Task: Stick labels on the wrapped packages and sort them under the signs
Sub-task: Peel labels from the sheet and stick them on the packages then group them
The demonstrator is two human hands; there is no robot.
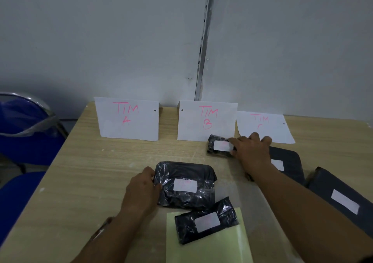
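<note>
Because it belongs there, a small package point(219, 146) is held just below the B sign point(206, 121) by right fingers point(235, 141). The big package point(184, 185), nearer, is gripped by the left hand point(141, 190).

My one camera sits on my head. It looks forward and down, close over the bench point(84, 174), toward the wall point(101, 40).
</note>
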